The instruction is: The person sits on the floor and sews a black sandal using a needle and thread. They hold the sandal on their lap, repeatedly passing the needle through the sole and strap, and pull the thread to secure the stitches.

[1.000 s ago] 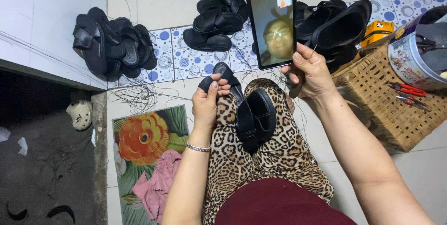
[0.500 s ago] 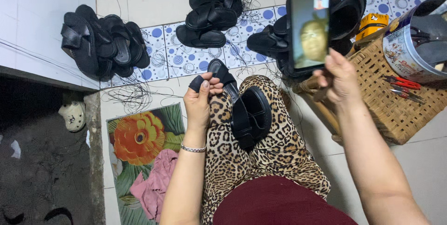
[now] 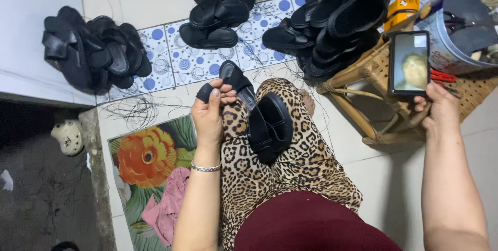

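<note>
— What are you wearing?

— My arms are bare. A thin silver beaded bracelet (image 3: 206, 167) circles my left wrist. Just beside that bracelet run my loose leopard-print trousers (image 3: 270, 178), and below them is my dark maroon top (image 3: 306, 225).

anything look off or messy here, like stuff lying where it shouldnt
Loose dark threads lie tangled on the floor beside the floral mat, and a pink cloth is crumpled on that mat. A pale clog sits alone in the dark lower area at left, apart from the piles of black sandals.
</note>
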